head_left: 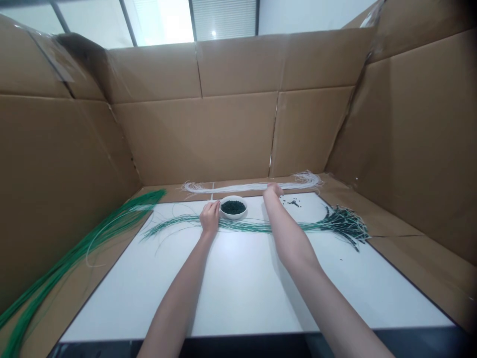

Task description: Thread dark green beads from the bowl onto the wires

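My left hand [209, 217] is at the left side of a small white bowl [245, 214], its fingers closed against the rim. Dark green beads [233, 207] fill much of the bowl. My right hand [274, 190] is farther back, curled over a long bundle of white strands [238, 188]; how many strands it grips is hidden. Beneath my right forearm runs a bundle of thin green strands [249, 226], its right end carrying dark beaded tips [345, 224]. Several loose dark beads [293, 203] lie just right of my right hand.
A white board [238, 283] forms the work surface. Cardboard walls [234, 124] rise at the back and both sides. Along the left edge lies a thick bunch of long green strands [85, 243], with a loose white strand [88, 251] curling over it.
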A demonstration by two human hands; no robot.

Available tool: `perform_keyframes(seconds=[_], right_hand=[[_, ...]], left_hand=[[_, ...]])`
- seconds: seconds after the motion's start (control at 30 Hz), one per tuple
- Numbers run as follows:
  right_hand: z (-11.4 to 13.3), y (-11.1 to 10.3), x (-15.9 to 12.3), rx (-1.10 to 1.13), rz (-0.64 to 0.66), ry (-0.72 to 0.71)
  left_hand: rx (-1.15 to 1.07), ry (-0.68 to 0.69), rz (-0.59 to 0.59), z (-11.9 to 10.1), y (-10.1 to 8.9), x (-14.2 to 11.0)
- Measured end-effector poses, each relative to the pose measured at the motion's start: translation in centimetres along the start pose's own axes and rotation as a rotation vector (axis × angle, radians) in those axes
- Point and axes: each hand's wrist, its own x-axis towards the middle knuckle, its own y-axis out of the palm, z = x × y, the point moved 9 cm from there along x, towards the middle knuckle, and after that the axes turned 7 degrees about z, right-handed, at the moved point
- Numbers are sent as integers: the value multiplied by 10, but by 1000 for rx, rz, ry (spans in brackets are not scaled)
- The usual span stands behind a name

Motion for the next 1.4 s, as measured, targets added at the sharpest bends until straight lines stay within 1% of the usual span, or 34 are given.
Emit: perform_keyframes(seconds=[0.1,0.17,0.27,0.33,0.37,0.43,0.53,0.63,0.77,0.83,1.07,1.27,1.4], right_hand=[[6,23,-1,-100,203,-72],[5,38,-12,-174,374,-129],[-1,53,-44,-277,618,-229],[-5,59,-69,-341,762,-292],[-7,61,-81,-371,816,-318],[-11,65,-97,-417,884,-357],[-15,73,-105,-470,936,-387],[-20,79,-104,-506,958,-399],[-25,80,-102,-494,987,-406],[-29,78,-102,-465,999,-403],[-34,76,-103,-426,1024,-397],[-35,75,-101,-315,1033,-310],[-36,75,-103,-325,1040,-320]], left_hand=[[-69,-5,3,-2,-3,1],[-111,-40,-26,-1,-6,3],[-158,-94,-51,0,-6,5],[-185,-95,-19,-4,0,4],[-197,-87,8,-8,4,3],[-217,-68,60,-16,10,1],[-249,-35,141,-26,16,-3],[-279,-60,165,-25,16,-3],[-297,-129,164,-18,17,0],[-308,-143,173,-17,18,1],[-346,-158,202,-13,23,0],[-361,-150,205,-13,26,0],[-363,-132,193,-14,25,0]])
